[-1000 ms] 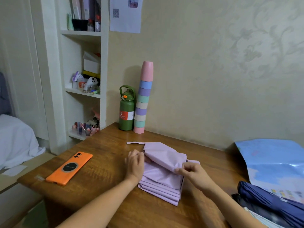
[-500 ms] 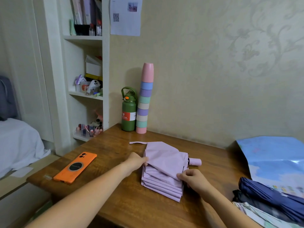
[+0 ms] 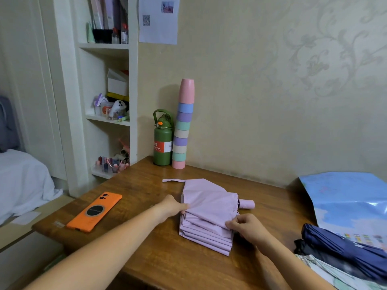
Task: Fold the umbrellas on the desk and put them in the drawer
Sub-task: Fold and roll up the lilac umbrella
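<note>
From the head camera, the lilac umbrella (image 3: 207, 214) is lying on the wooden desk (image 3: 146, 258), near the middle and well this side of the far wall, its canopy pleated into a flat stack and its stubby handle (image 3: 247, 204) pointing right. The left hand (image 3: 173, 207) is pinching the top flap at the stack's left edge, while the right hand (image 3: 247, 227) is gripping the fabric at the near right corner, fingers curled onto it. Holding both ends this way is probably keeping the pleats aligned and taut so the last panel lies flat before rolling. The closure strap (image 3: 173, 180) is trailing loose toward the far left, not yet wrapped round. A navy umbrella (image 3: 343, 248) is waiting at the near right edge, partly over a blue printed sheet (image 3: 345, 197); no drawer is showing, so stowing looks some way off.

An orange phone (image 3: 95, 212) is lying face down to the left. Against the far wall a green bottle (image 3: 163, 143) is standing just beside a stack of pastel cups (image 3: 183, 126); its red-and-white label carries writing too small to read. A paper with a QR code (image 3: 146, 20) is hanging on the wall, its text illegible.
</note>
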